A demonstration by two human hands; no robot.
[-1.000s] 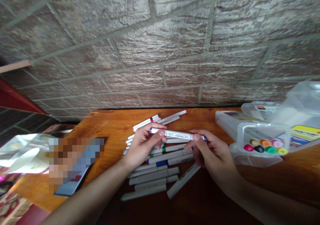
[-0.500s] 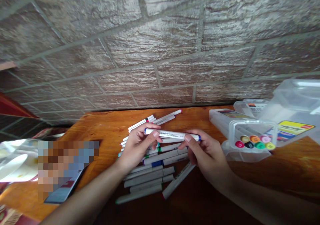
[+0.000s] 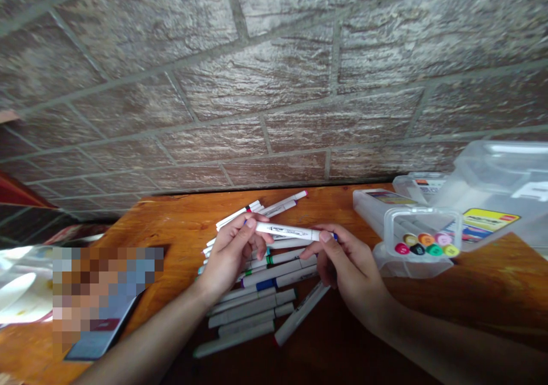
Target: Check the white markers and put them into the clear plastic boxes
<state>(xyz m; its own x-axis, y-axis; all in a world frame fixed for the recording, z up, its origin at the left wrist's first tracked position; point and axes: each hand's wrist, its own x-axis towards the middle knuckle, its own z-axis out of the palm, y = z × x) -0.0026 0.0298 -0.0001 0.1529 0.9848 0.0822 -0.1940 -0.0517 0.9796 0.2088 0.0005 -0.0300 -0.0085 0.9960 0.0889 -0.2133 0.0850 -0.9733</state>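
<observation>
Between my two hands is a white marker (image 3: pixel 289 231) with blue ends, held nearly level above the table. My left hand (image 3: pixel 231 248) pinches its left end between thumb and fingers. At the other end, my right hand (image 3: pixel 349 265) grips it the same way, thumb on top. Under and behind the hands lie several white markers (image 3: pixel 250 307) with coloured caps, loosely in a row on the wooden table (image 3: pixel 171 214). One red-tipped marker (image 3: pixel 299 315) slants below my right hand.
To the right, a clear plastic case (image 3: pixel 423 214) holds several markers with coloured ends facing me. A larger clear box (image 3: pixel 496 185) stands behind it. A phone (image 3: pixel 100 336), partly pixelated, lies at left beside a shiny plastic bag (image 3: pixel 25 285). A stone-block wall (image 3: pixel 274 88) rises behind.
My left thumb and fingers have shifted onto the marker's left end, covering more of its blue tip. My right hand still grips the other end. The whole view has shifted slightly.
</observation>
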